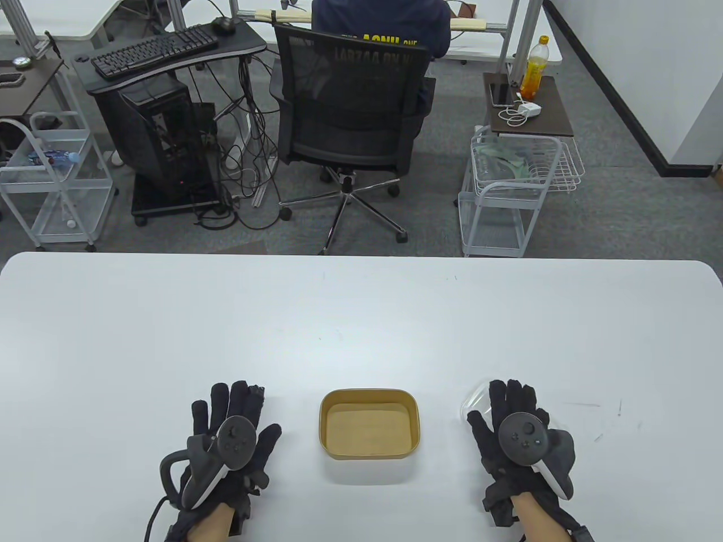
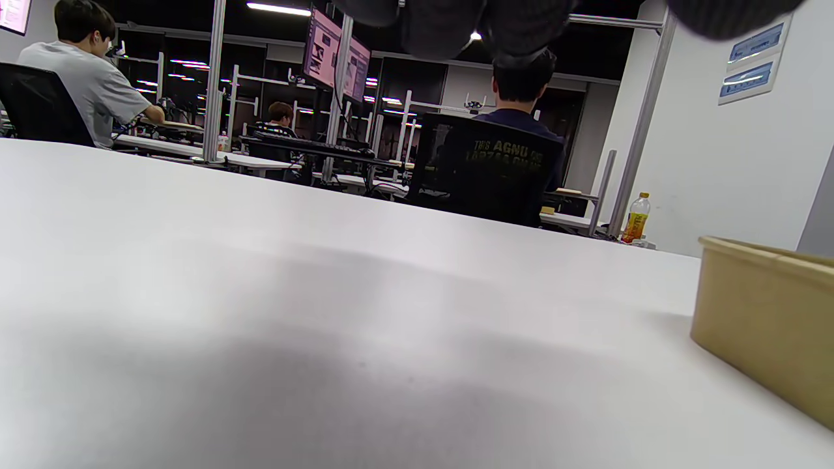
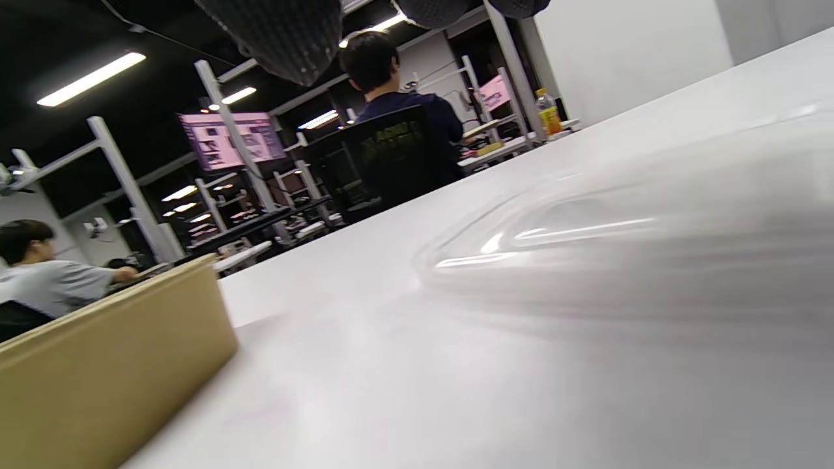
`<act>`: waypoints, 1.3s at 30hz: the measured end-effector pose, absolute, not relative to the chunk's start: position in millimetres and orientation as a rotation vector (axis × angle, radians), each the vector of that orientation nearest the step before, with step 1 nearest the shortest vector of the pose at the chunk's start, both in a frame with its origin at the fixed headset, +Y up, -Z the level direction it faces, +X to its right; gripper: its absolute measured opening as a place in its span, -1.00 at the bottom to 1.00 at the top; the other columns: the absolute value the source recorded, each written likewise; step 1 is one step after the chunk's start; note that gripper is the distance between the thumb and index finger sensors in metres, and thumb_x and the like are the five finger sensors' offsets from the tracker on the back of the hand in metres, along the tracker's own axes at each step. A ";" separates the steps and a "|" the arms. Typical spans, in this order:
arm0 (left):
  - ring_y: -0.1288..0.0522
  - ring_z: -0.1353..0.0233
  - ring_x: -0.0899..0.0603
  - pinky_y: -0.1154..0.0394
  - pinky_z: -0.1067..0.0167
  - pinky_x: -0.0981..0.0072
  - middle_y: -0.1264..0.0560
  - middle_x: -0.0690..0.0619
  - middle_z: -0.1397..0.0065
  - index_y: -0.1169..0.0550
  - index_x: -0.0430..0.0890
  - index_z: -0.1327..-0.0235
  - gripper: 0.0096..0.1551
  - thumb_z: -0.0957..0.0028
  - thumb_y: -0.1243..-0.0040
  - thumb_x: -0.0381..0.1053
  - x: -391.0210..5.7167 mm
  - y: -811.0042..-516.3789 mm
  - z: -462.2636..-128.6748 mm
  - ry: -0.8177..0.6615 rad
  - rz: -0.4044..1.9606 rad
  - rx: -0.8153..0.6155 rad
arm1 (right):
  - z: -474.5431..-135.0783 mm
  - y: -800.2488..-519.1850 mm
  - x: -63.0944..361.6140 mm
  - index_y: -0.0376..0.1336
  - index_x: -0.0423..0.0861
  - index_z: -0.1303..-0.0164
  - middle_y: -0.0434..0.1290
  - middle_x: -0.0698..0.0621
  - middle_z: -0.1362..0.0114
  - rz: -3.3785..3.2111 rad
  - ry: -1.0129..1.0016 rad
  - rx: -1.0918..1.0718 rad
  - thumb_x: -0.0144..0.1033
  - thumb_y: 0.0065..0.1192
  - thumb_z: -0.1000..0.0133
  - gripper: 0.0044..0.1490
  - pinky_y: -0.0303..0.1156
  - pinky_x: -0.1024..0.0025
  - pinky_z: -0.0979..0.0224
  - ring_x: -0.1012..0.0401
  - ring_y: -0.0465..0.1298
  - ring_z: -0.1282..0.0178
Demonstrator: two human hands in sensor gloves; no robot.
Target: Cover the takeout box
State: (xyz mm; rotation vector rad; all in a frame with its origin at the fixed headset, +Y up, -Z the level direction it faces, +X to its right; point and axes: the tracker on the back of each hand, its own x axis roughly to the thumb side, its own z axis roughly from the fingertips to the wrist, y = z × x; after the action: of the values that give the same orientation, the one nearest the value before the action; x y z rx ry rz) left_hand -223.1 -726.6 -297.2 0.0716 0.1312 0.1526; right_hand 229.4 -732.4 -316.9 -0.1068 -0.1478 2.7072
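Note:
An open tan takeout box stands on the white table, between my hands. It also shows at the right edge of the left wrist view and at the lower left of the right wrist view. A clear plastic lid lies flat to the right of the box, mostly under my right hand; it also shows in the right wrist view. My right hand lies spread over the lid. My left hand lies flat and spread on the table, left of the box, holding nothing.
Beyond the table's far edge are a black office chair with a seated person, a computer desk, and wire carts. All stand on the floor, away from the table.

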 end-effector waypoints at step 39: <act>-0.02 -0.79 0.02 0.19 -0.62 0.15 -0.19 0.29 -0.76 -0.26 0.37 -0.48 -0.09 0.23 0.02 0.59 -222.1 -728.3 -293.3 0.130 0.228 0.045 | -322.6 -759.4 316.3 0.42 -0.44 -0.03 0.66 -0.07 0.23 2.545 0.340 -0.955 -0.30 0.28 -0.26 -0.54 0.69 0.31 0.51 0.21 0.70 0.47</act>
State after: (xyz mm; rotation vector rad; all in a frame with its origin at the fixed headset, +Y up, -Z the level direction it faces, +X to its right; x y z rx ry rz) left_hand -222.1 -728.3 -293.3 0.0452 0.1301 0.2282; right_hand 316.3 -759.4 -322.6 -0.9554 0.3400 2.5455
